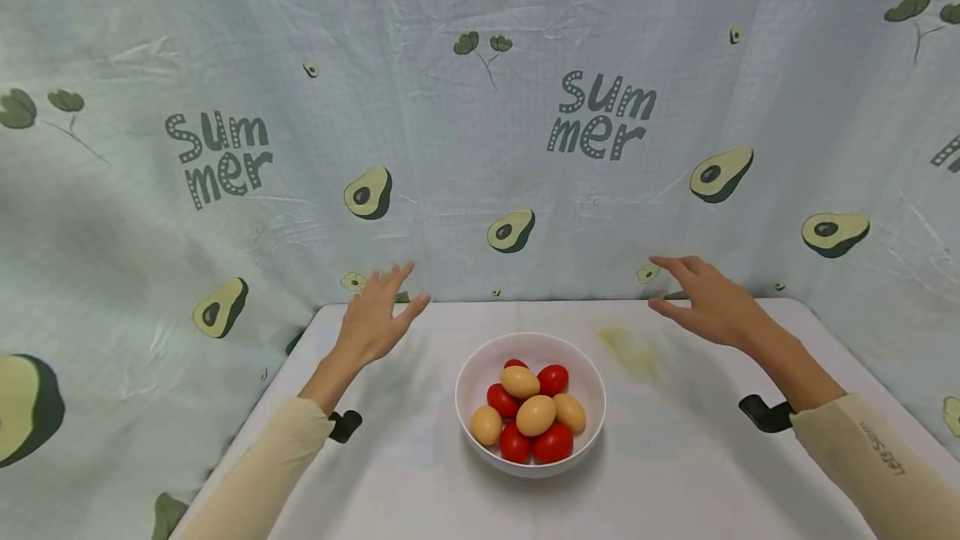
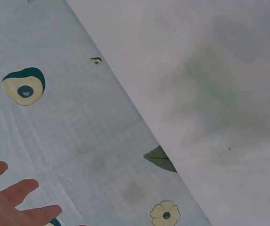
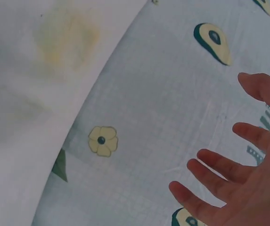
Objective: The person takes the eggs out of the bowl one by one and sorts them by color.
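Observation:
A white bowl [image 1: 474,357] stands on the table, filled with several red tomatoes [image 1: 553,442] and several tan eggs [image 1: 536,415]. Left of the bowl and beyond it, my left hand [image 1: 375,319] hovers over the table's far left corner, fingers spread, holding nothing. My right hand [image 1: 708,302] is raised on the other side, thumb apart from the fingers, also holding nothing. Neither hand touches the bowl. Spread fingers [image 2: 21,190] show at the lower left of the left wrist view, and separated fingers [image 3: 215,179] at the right of the right wrist view.
The white table [image 1: 405,457] ends at a far edge just behind the bowl. A yellowish stain [image 1: 630,352] marks its surface right of the bowl. A pale curtain [image 1: 450,132] printed with avocados hangs behind and along the sides. Dark straps [image 1: 765,413] sit at the wrists.

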Available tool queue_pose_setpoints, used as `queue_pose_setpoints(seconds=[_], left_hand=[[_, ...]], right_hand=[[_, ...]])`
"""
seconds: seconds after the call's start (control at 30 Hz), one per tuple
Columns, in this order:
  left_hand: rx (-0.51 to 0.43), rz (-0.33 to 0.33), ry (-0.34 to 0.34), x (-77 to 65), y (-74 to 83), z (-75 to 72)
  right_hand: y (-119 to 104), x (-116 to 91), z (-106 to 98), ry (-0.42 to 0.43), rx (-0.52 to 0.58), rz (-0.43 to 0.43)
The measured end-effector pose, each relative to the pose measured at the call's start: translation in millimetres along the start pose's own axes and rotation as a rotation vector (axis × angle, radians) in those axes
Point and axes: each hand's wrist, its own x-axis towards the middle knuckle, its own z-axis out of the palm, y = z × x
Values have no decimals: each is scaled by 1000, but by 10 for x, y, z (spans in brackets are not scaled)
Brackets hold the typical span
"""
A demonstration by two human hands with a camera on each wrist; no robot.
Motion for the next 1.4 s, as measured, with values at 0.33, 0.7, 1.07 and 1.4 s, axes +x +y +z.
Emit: queue_pose_setpoints(seconds=[0.33, 0.7, 1.07, 1.4], left_hand=[[-335, 57, 51, -345, 160, 245], [-842, -11, -26, -552, 433, 751], [-1045, -132, -182, -623, 589, 982], [-1110, -202, -231, -638, 617, 986]], right_hand=[[-495, -229, 284, 22, 169, -138], [-1146, -235, 537, -125, 322, -330], [-1346, -225, 684, -295, 445, -398], [-1343, -217, 780, -289, 388, -439]])
